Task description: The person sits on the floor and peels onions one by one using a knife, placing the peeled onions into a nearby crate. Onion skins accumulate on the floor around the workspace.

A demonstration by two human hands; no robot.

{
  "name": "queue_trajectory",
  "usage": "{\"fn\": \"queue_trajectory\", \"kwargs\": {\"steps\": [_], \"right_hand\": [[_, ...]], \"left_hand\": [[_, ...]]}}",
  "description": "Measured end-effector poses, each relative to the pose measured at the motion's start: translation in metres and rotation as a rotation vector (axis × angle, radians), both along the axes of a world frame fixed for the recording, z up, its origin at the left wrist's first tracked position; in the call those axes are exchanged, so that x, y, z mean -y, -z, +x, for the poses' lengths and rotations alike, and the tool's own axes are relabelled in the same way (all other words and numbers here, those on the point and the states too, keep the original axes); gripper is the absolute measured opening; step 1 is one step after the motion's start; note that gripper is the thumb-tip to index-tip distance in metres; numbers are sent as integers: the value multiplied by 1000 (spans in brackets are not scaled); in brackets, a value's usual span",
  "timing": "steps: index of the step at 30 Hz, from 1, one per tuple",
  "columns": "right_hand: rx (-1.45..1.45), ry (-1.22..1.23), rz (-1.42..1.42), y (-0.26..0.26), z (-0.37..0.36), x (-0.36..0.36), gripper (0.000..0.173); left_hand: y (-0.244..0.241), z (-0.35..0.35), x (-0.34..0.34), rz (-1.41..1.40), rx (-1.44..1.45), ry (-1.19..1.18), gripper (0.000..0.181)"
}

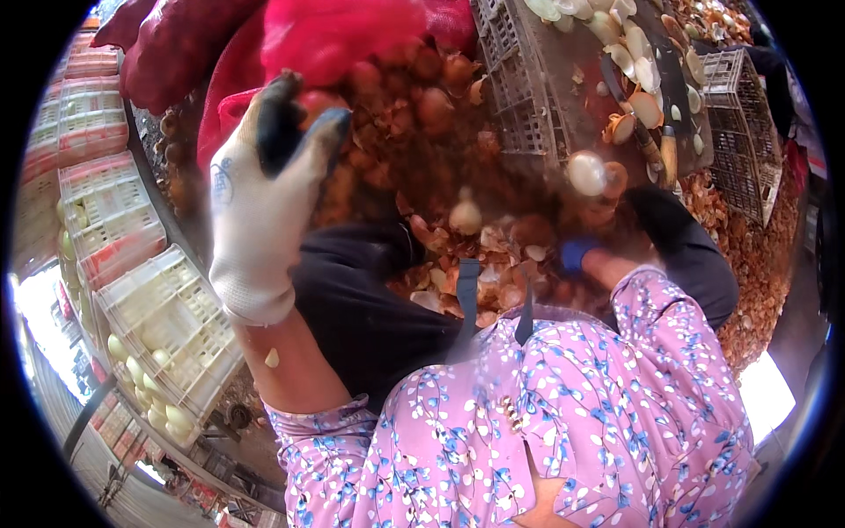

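Note:
My left hand [270, 178], in a white knit glove with a dark-coated palm, is raised at the left over the onions. Its thumb and fingers are curled but apart. A reddish onion [317, 105] shows past the gap between them, looking as small as those in the heap. My right hand [579, 255] is low at the right; only its blue glove cuff shows clearly. Blur and shade hide its fingers among the onions and skins. Near it are a pale peeled onion [586, 173] and a brownish onion [615, 178]. Another pale onion [465, 218] lies between my legs.
A red mesh sack [343, 39] spills onions ahead. At the right, a board [568, 72] bears cut onion pieces and wooden-handled knives [669, 155]. A plastic crate [521, 79] stands beside it, another [743, 125] farther right. White crates [171, 330] of peeled onions line the left.

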State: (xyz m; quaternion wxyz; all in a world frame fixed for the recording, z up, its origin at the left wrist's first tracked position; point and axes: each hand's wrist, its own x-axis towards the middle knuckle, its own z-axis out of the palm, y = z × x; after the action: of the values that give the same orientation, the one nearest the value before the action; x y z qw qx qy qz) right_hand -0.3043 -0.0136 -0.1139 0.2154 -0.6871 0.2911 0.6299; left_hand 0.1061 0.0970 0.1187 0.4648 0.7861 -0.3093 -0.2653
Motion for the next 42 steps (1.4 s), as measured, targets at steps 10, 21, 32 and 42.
{"fn": "queue_trajectory", "kwargs": {"steps": [10, 21, 32, 42], "right_hand": [[765, 52, -186, 112, 126, -73, 76], [1003, 1490, 800, 10, 106, -29, 57], [1297, 1712, 879, -169, 87, -39, 66], [1722, 956, -297, -187, 10, 11, 29]], "left_hand": [[5, 3, 6, 78, 77, 65, 51], [12, 4, 0, 40, 237, 193, 48], [26, -87, -18, -113, -291, 795, 70], [39, -153, -6, -189, -969, 592, 60]]}}
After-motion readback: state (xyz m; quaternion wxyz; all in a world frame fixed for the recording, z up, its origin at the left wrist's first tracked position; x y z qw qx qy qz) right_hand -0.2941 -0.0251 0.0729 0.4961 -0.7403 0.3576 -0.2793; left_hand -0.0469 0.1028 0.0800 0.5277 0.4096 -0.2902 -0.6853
